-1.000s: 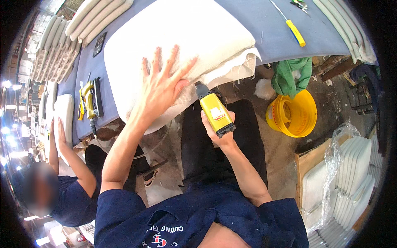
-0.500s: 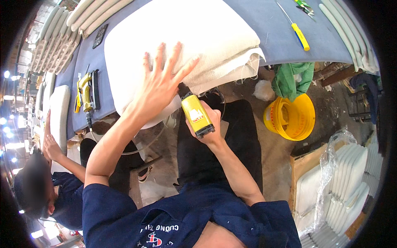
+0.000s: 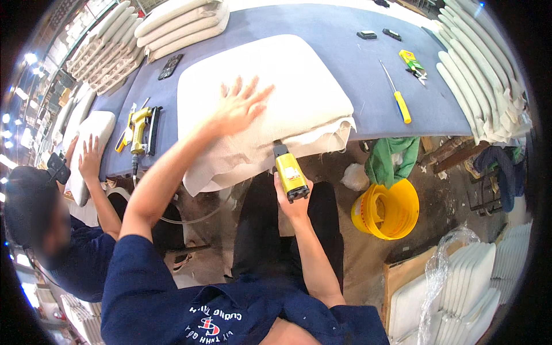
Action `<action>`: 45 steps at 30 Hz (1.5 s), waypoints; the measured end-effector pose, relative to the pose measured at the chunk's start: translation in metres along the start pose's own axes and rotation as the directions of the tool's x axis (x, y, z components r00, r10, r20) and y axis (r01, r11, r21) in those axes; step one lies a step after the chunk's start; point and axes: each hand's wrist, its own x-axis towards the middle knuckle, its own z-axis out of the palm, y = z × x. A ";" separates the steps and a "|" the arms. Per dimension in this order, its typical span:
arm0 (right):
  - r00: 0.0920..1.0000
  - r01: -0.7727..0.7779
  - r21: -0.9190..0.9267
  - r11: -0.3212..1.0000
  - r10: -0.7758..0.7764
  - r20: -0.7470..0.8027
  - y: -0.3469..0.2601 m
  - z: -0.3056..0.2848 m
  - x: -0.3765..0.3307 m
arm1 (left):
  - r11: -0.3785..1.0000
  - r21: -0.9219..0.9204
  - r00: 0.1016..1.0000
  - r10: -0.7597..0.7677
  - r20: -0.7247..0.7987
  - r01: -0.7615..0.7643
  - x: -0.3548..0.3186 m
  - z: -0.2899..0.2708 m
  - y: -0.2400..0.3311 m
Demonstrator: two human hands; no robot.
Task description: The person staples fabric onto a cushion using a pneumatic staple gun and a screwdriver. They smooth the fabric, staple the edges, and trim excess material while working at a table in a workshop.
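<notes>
A white fabric-covered seat cushion (image 3: 276, 69) lies on the blue-grey table, its loose, frayed cloth edge hanging over the side nearest me. My left hand (image 3: 244, 106) rests flat on top of the cushion, fingers spread. In my right hand (image 3: 294, 198) is a yellow and black staple gun (image 3: 292, 172), gripped around its body. The gun's dark nose meets the cushion's near edge by the loose cloth; whether it presses on it I cannot tell.
Another staple gun (image 3: 140, 129) with a hose lies left of the cushion, near a phone (image 3: 170, 66). At right are a screwdriver (image 3: 401, 106), a small box (image 3: 413, 62), stacked cushions (image 3: 460, 86) and a yellow bucket (image 3: 411, 213). A co-worker (image 3: 86, 247) handles a cushion at left.
My view has shifted, showing more of the table's far side. The staple gun has moved right along the cushion's near edge. My left hand stays spread on the cushion.
</notes>
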 end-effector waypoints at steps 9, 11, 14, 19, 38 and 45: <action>0.998 -0.036 -0.007 0.999 0.036 0.053 -0.015 0.014 -0.019 | 0.979 0.190 0.986 0.101 -0.130 -0.075 -0.093 0.007 0.036; 0.996 -0.025 -0.001 1.000 0.025 0.081 -0.022 0.018 -0.016 | 0.973 0.210 0.987 0.122 -0.100 -0.099 -0.098 0.006 0.037; 0.992 -0.068 0.056 0.996 0.062 0.109 -0.016 0.028 -0.021 | 0.966 0.230 0.988 0.138 -0.075 -0.118 -0.096 0.004 0.040; 0.981 -0.090 0.046 0.995 0.081 0.176 -0.011 0.032 -0.026 | 0.962 0.244 0.986 0.145 -0.076 -0.123 -0.097 0.005 0.040; 0.999 -0.044 -0.666 0.745 0.033 -0.030 -0.130 -0.102 0.210 | 0.950 0.311 0.956 0.050 -0.288 0.044 -0.118 0.036 0.052; 0.855 0.141 -0.828 0.543 0.355 0.378 -0.010 -0.179 0.327 | 0.949 -0.255 0.979 0.154 -0.135 -0.184 -0.233 0.092 0.135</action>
